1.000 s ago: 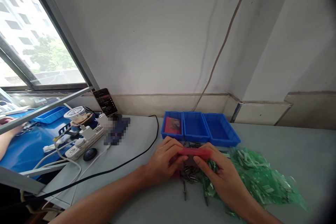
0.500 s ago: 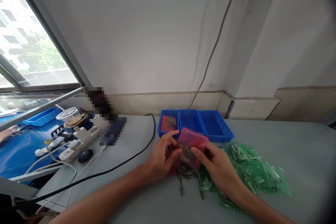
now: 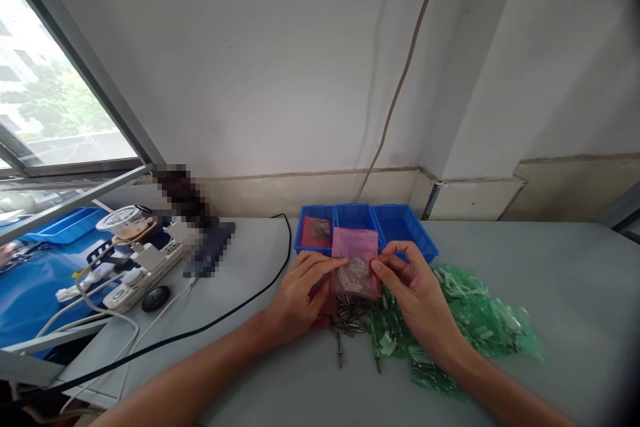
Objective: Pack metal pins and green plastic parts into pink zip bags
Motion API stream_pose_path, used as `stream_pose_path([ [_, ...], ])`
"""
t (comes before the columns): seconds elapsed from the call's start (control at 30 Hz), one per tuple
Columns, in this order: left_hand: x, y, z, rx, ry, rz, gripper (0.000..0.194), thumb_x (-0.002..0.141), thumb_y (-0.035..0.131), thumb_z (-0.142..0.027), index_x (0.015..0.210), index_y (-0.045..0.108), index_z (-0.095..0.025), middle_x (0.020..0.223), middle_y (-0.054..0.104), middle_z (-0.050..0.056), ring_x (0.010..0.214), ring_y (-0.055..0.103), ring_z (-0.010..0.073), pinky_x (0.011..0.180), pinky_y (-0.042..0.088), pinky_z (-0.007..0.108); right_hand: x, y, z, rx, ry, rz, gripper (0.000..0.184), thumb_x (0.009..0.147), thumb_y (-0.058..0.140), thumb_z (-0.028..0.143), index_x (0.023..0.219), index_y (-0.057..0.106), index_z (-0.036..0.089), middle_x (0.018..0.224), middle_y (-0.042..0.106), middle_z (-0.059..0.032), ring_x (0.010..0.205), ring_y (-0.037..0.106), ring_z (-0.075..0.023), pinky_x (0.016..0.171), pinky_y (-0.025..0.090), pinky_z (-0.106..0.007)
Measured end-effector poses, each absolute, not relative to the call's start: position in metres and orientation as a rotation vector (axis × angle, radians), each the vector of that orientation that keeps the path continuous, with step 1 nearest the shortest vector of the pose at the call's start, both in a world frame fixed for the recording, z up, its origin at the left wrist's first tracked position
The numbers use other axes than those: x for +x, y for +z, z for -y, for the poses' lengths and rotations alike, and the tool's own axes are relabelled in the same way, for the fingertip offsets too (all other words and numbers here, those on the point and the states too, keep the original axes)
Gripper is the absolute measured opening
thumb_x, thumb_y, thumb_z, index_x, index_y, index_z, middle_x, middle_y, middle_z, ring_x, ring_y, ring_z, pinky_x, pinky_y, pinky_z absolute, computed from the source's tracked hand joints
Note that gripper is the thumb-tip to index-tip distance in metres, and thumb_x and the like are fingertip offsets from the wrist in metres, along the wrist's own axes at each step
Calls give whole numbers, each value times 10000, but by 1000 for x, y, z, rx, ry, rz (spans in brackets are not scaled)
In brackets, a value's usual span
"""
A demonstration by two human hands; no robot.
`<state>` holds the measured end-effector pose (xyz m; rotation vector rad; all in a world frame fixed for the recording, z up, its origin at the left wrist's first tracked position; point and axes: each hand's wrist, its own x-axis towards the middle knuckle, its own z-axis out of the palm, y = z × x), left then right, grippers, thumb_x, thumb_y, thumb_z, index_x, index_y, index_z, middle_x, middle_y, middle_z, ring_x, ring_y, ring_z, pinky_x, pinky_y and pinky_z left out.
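Between my two hands is a pink plastic bag (image 3: 356, 267), upright and facing me, with small pale and metallic pieces inside. My left hand (image 3: 305, 287) pinches its left edge. At its right edge, the thumb and fingers of my right hand (image 3: 407, 280) grip the side. Below the bag lies a pile of small metal fasteners (image 3: 350, 317), partly covered by it. More pink bags (image 3: 323, 322) lie flat under my left hand. Green plastic bags (image 3: 480, 320) with small parts inside spread beneath and to the right of my right hand.
Behind my hands stand three joined blue bins (image 3: 403, 230); the left one holds a filled pink bag (image 3: 317, 232). A black cable (image 3: 225, 317) crosses the table on the left. Beyond it are a power strip (image 3: 145, 273) and a black mouse (image 3: 156, 298). A wall closes off the back.
The pink bag has turned from a tilt to nearly upright, and its contents show more clearly. My left fingers have shifted along its edge. The view has moved slightly.
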<state>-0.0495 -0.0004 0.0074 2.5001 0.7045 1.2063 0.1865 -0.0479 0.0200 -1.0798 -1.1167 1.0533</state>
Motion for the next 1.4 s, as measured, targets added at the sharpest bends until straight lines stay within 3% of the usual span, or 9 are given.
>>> stream_pose_path([
  [0.33, -51, 17, 3, 2400, 1286, -798, 272, 1075, 583, -205, 1281, 752, -260, 1151, 633, 92, 1073, 629, 227, 955, 532, 368, 184, 28, 52, -1186, 946, 1327, 259, 1015, 603, 472, 1052, 755, 266, 1111, 753, -45, 1028, 656, -255, 865, 503, -336],
  [0.47, -49, 15, 3, 2326, 1292, -867, 198, 1103, 578, -286, 1171, 752, -221, 1109, 710, 90, 1086, 646, 241, 988, 531, 390, 183, 27, 52, -1170, 955, 1407, 231, 1010, 653, 474, 1043, 749, 266, 1032, 728, -29, 939, 630, -227, 839, 487, -320],
  [0.53, -49, 11, 1, 2247, 1281, -977, 200, 1096, 607, -333, 1221, 718, -223, 1096, 729, 76, 1044, 657, 235, 958, 543, 380, 182, 27, 52, -1185, 930, 1433, 255, 1009, 672, 485, 928, 730, 251, 921, 667, -14, 837, 572, -201, 774, 458, -308],
  [0.63, -49, 5, -1, 2129, 1302, -1080, 404, 1071, 658, -375, 1442, 585, -234, 1230, 723, 86, 1018, 682, 221, 965, 552, 375, 181, 29, 53, -1148, 1032, 1397, 336, 1001, 684, 524, 846, 697, 226, 877, 603, -9, 809, 538, -187, 735, 448, -298],
  [0.73, -50, 5, -2, 2186, 1272, -965, 269, 1140, 492, -318, 1334, 660, -237, 1206, 734, 84, 1080, 681, 229, 990, 536, 377, 179, 32, 53, -1112, 1175, 1290, 370, 998, 679, 576, 887, 671, 224, 795, 559, 15, 734, 508, -166, 674, 448, -282],
  [0.83, -50, 10, -2, 2269, 1244, -867, 345, 1151, 379, -231, 1307, 687, -243, 1194, 736, 91, 1109, 659, 241, 1008, 515, 397, 178, 31, 53, -1089, 1208, 1199, 365, 967, 727, 590, 987, 647, 235, 781, 585, 28, 703, 516, -156, 638, 448, -267],
  [1.0, -48, 16, -3, 2357, 1269, -833, 239, 1055, 615, -196, 1277, 695, -235, 1156, 752, 69, 1059, 644, 242, 986, 485, 387, 180, 28, 53, -1082, 1228, 1156, 463, 953, 762, 572, 1251, 592, 263, 786, 645, 39, 686, 530, -154, 634, 440, -266],
  [1.2, -47, 20, -1, 2307, 1273, -903, 117, 1054, 647, -247, 1078, 758, -219, 977, 702, 49, 928, 608, 212, 892, 470, 352, 180, 30, 54, -1175, 1216, 1193, 492, 960, 725, 598, 1303, 620, 260, 718, 612, 52, 630, 513, -161, 616, 420, -289],
  [1.4, -46, 16, -1, 2139, 1222, -1037, 259, 1083, 614, -399, 944, 678, -191, 972, 683, 46, 939, 611, 204, 878, 479, 331, 178, 32, 53, -1131, 1185, 1276, 309, 1010, 638, 521, 914, 676, 230, 865, 654, 0, 639, 503, -144, 625, 436, -297],
])
